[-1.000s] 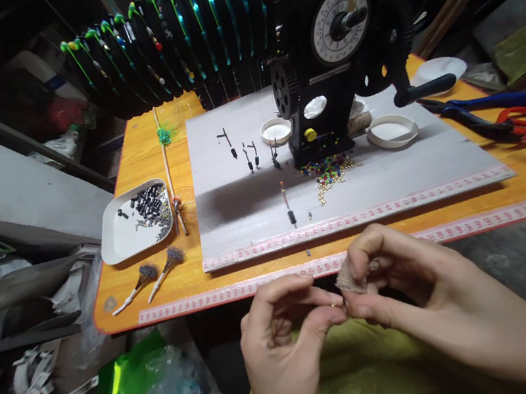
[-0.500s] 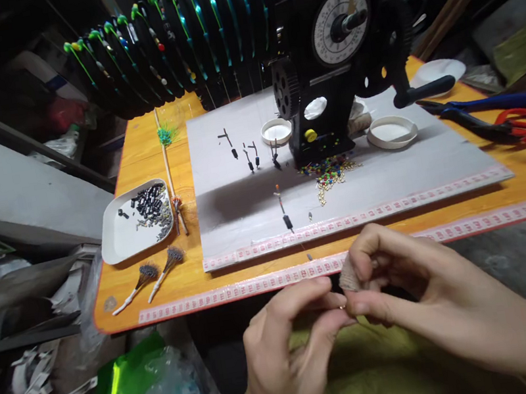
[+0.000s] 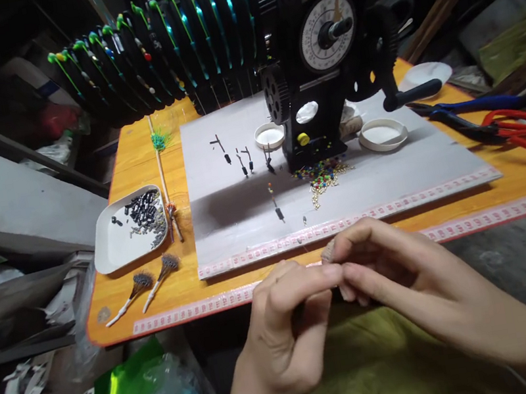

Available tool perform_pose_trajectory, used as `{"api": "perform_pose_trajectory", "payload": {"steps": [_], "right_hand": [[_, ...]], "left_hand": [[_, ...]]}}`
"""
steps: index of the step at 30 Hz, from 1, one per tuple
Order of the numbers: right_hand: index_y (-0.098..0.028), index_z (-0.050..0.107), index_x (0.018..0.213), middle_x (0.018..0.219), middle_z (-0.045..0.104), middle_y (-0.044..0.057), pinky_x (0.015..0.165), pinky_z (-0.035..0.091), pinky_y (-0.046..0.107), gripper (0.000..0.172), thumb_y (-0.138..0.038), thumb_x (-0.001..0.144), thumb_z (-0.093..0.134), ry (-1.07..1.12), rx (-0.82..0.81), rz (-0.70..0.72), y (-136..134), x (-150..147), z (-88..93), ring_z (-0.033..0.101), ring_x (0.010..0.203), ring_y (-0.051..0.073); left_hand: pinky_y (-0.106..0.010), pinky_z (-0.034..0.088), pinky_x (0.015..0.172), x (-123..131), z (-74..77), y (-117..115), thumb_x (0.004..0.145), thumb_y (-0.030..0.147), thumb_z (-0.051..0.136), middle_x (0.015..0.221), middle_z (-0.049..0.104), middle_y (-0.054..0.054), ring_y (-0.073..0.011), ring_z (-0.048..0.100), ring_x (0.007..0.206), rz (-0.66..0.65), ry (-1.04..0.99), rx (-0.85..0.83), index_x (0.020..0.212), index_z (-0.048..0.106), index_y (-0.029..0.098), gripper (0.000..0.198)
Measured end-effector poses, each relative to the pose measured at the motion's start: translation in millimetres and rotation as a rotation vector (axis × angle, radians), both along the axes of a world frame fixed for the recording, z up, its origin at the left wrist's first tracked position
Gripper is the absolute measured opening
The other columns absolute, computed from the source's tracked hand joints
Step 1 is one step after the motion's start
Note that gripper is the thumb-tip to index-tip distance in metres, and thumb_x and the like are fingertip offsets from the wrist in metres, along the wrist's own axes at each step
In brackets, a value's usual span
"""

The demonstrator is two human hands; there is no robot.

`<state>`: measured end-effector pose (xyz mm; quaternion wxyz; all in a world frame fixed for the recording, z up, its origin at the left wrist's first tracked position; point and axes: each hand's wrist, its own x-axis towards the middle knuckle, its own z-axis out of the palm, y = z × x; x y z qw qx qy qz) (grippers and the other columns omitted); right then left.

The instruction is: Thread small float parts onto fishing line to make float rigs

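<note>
Greyish textured piece (image 3: 329, 252) lies nearer me than the black machine (image 3: 304, 94) and the white board (image 3: 239, 204); my right hand (image 3: 419, 272) has its index tip against it, clamped or merely touching I cannot tell; my left hand (image 3: 278, 341) sets its index tip at my right thumb, any pinch hidden.

Two hands (image 3: 289, 329), one brownish piece (image 3: 328, 252), two measuring tapes (image 3: 252, 254) and two grey-tipped bundles (image 3: 142, 280)
</note>
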<state>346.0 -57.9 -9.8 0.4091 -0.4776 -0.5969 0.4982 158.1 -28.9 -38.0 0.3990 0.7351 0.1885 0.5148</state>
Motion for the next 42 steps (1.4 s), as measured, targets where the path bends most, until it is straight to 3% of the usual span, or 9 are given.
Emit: {"api": "perform_pose_trajectory", "payload": {"steps": [5, 10, 13, 16, 20, 23, 31, 36, 42], "right_hand": [[-0.028, 0.055, 0.112, 0.097, 0.068, -0.002, 0.076, 0.058, 0.019, 0.019, -0.015, 0.098, 0.058, -0.214, 0.271, -0.115, -10.1, -0.8, -6.3, 0.070, 0.086, 0.011], [-0.026, 0.055, 0.110, 0.093, 0.066, -0.001, 0.076, 0.056, 0.020, 0.029, -0.006, 0.091, 0.063, -0.339, 0.453, -0.174, -15.0, 0.0, -7.3, 0.068, 0.082, 0.012], [-0.027, 0.054, 0.106, 0.090, 0.063, -0.003, 0.077, 0.056, 0.020, 0.026, -0.007, 0.091, 0.062, -0.265, 0.397, -0.167, -13.5, 4.4, 0.6, 0.067, 0.082, 0.011], [-0.029, 0.053, 0.103, 0.089, 0.061, -0.003, 0.075, 0.057, 0.020, 0.022, -0.013, 0.092, 0.064, -0.219, 0.319, -0.133, -9.8, 11.6, 11.4, 0.066, 0.083, 0.012], [-0.029, 0.053, 0.105, 0.091, 0.062, -0.002, 0.075, 0.058, 0.022, 0.022, -0.017, 0.091, 0.066, -0.279, 0.306, -0.089, -4.3, 20.9, 22.8, 0.066, 0.083, 0.014], [-0.029, 0.053, 0.105, 0.089, 0.062, -0.002, 0.070, 0.058, 0.022, 0.021, -0.019, 0.091, 0.065, -0.347, 0.335, -0.082, 1.0, 24.7, 28.7, 0.066, 0.077, 0.014], [-0.028, 0.051, 0.103, 0.086, 0.065, -0.001, 0.064, 0.061, 0.025, 0.020, -0.015, 0.091, 0.062, -0.384, 0.408, -0.019, 13.0, 23.9, 34.7, 0.068, 0.072, 0.016], [-0.026, 0.052, 0.105, 0.090, 0.065, -0.001, 0.067, 0.061, 0.024, 0.020, -0.016, 0.092, 0.063, -0.348, 0.421, -0.074, 13.9, 16.4, 25.4, 0.069, 0.076, 0.015], [-0.029, 0.059, 0.108, 0.093, 0.070, -0.002, 0.079, 0.065, 0.026, 0.030, -0.008, 0.089, 0.069, 0.081, 0.424, -0.211, 15.0, -1.1, 12.8, 0.073, 0.087, 0.015]], "left_hand": [[-0.030, 0.054, 0.065, 11.2, -9.2, -5.6, 0.096, 0.003, 0.054, 0.072, 0.056, 0.005, -0.0138, 0.056, 0.063, 0.182, -0.181, -0.070, 0.134, 0.052, 0.030, 0.047], [-0.026, 0.052, 0.065, 13.5, -5.4, -0.2, 0.089, -0.007, 0.053, 0.078, 0.058, 0.004, -0.0114, 0.055, 0.066, 0.209, -0.176, -0.004, 0.138, 0.048, 0.026, 0.059], [-0.027, 0.056, 0.067, 14.3, -5.4, 3.9, 0.079, -0.013, 0.056, 0.112, 0.061, -0.005, -0.0130, 0.061, 0.083, 0.201, -0.109, 0.106, 0.145, 0.040, 0.026, 0.078], [-0.029, 0.060, 0.069, 19.6, -3.7, 10.3, 0.075, -0.016, 0.058, 0.150, 0.047, -0.015, -0.0171, 0.066, 0.101, 0.126, -0.021, 0.230, 0.150, 0.034, 0.027, 0.090], [-0.029, 0.061, 0.071, 25.2, 6.5, 23.8, 0.086, -0.006, 0.065, 0.118, 0.074, -0.014, -0.0196, 0.072, 0.099, 0.136, 0.134, 0.429, 0.146, 0.042, 0.014, 0.068], [-0.028, 0.059, 0.069, 19.9, 16.6, 30.6, 0.093, 0.006, 0.067, 0.094, 0.077, -0.007, -0.0159, 0.072, 0.080, 0.192, 0.182, 0.537, 0.133, 0.057, 0.012, 0.042], [-0.029, 0.057, 0.066, 0.0, 28.8, 24.4, 0.094, 0.004, 0.061, 0.095, 0.076, -0.012, -0.0190, 0.071, 0.080, 0.210, 0.338, 0.570, 0.113, 0.070, 0.007, 0.021], [-0.028, 0.058, 0.074, 4.4, 26.9, 20.9, 0.096, 0.005, 0.060, 0.093, 0.072, -0.010, -0.0176, 0.070, 0.081, 0.291, 0.453, 0.457, 0.103, 0.068, 0.011, 0.012], [-0.022, 0.059, 0.072, 3.7, 30.6, 12.2, 0.092, -0.001, 0.060, 0.093, 0.070, -0.007, -0.0148, 0.070, 0.085, 0.289, 0.257, 0.206, 0.098, 0.064, 0.016, 0.018]]}}
